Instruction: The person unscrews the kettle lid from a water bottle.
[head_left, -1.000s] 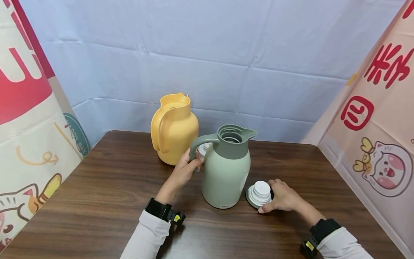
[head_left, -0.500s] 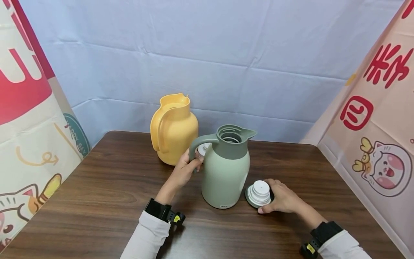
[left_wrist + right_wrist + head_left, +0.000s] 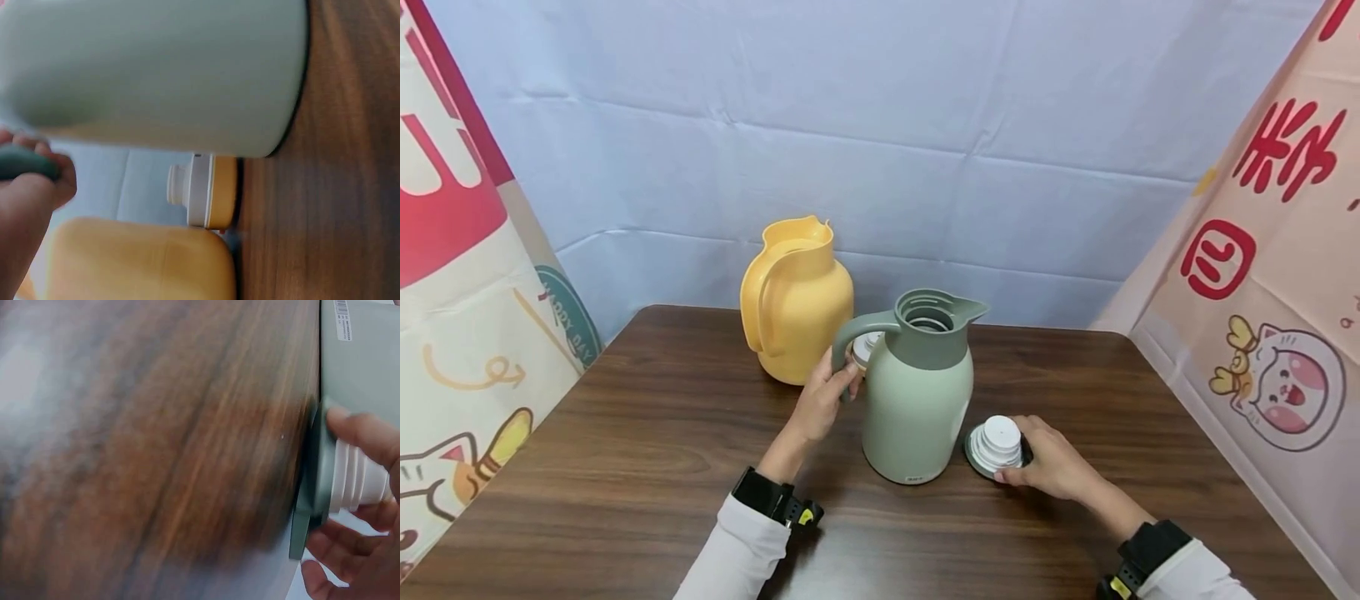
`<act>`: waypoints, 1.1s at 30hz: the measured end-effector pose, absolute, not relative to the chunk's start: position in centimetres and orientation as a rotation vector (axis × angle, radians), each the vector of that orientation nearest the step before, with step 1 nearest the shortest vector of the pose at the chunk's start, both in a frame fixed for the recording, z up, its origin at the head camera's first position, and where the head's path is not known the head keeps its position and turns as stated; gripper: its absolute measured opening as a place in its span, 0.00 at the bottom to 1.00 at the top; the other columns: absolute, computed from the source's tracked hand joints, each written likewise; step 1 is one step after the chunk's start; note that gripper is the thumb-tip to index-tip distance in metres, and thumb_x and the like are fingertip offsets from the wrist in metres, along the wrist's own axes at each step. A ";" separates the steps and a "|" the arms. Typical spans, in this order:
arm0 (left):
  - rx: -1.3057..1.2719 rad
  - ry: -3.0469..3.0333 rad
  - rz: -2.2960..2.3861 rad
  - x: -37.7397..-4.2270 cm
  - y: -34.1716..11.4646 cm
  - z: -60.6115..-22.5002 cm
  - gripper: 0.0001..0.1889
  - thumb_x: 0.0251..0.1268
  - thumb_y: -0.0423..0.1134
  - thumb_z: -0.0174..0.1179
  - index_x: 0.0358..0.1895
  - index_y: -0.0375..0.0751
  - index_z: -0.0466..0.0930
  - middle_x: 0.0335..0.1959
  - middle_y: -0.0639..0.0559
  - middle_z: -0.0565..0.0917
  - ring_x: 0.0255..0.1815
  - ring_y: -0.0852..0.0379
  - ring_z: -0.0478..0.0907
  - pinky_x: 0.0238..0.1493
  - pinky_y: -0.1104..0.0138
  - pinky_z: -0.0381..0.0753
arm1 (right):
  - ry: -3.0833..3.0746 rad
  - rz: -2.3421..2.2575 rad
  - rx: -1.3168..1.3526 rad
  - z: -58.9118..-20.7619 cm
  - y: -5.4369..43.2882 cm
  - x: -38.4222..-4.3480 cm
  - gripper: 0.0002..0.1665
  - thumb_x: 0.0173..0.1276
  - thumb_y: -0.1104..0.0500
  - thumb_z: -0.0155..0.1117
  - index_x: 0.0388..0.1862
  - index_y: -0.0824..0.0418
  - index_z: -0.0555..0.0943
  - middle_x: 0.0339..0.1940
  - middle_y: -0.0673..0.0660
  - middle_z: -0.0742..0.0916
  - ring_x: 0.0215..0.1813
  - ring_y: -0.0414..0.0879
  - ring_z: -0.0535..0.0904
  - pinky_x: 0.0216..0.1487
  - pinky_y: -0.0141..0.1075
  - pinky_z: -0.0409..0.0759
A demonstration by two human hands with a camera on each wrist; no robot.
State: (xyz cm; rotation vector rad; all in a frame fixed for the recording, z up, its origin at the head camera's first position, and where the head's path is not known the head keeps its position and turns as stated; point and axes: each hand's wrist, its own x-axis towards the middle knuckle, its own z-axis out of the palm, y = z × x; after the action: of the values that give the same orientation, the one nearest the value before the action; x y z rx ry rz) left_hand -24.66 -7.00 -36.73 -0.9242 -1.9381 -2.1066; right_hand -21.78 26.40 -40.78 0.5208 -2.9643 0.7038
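A pale green vacuum jug (image 3: pixel 917 412) with a darker green collar and spout stands upright, its mouth uncovered. My left hand (image 3: pixel 822 398) grips the lower part of its handle (image 3: pixel 850 333). Right of the jug, a green lid (image 3: pixel 995 447) lies upside down, its white threaded plug pointing up. My right hand (image 3: pixel 1051 458) pinches this lid by the rim. In the right wrist view the thumb (image 3: pixel 359 428) presses one side of the rim, and the other fingers curl around the opposite side beside the lid's tab (image 3: pixel 299 534).
A yellow jug (image 3: pixel 805 312) stands at the back left, also without a lid. Between the jugs, a yellow lid with a white plug (image 3: pixel 199 190) sits upside down, partly hidden by the green jug in the head view. A light blue cloth (image 3: pixel 880 150) hangs behind the table (image 3: pixel 647 467).
My right thumb has moved in closer against the green lid's rim. My left hand keeps its grip on the handle. The head view has shifted slightly.
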 end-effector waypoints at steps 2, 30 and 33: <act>-0.878 -1.951 -2.049 -24.3 -6.7 -36.5 0.06 0.71 0.27 0.36 0.34 0.33 0.60 0.23 0.33 0.63 0.24 0.46 0.61 0.31 0.61 0.62 | -2.967 0.681 0.500 -40.7 26.4 -22.1 0.44 0.44 0.52 0.78 0.55 0.73 0.70 0.43 0.62 0.78 0.44 0.55 0.75 0.43 0.49 0.73; -0.336 -2.030 -1.803 -28.3 4.8 -38.0 0.12 0.73 0.40 0.37 0.49 0.34 0.59 0.39 0.45 0.70 0.39 0.51 0.70 0.40 0.60 0.68 | -3.043 0.723 0.159 -40.1 30.3 -29.6 0.48 0.46 0.52 0.76 0.53 0.84 0.63 0.41 0.75 0.77 0.42 0.65 0.75 0.42 0.53 0.72; -0.357 -2.042 -1.776 -28.9 5.7 -38.0 0.12 0.74 0.40 0.37 0.51 0.34 0.58 0.43 0.42 0.70 0.44 0.49 0.70 0.45 0.59 0.69 | -3.037 0.714 0.108 -40.3 30.3 -30.7 0.47 0.45 0.52 0.76 0.52 0.83 0.64 0.40 0.74 0.77 0.41 0.64 0.74 0.42 0.52 0.72</act>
State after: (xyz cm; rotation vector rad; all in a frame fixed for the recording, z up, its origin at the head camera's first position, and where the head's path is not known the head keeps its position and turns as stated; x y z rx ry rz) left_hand -28.90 5.68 -38.04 -0.3569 -2.0423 -1.7755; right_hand -30.69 30.33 -40.32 0.1084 -3.0371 0.7138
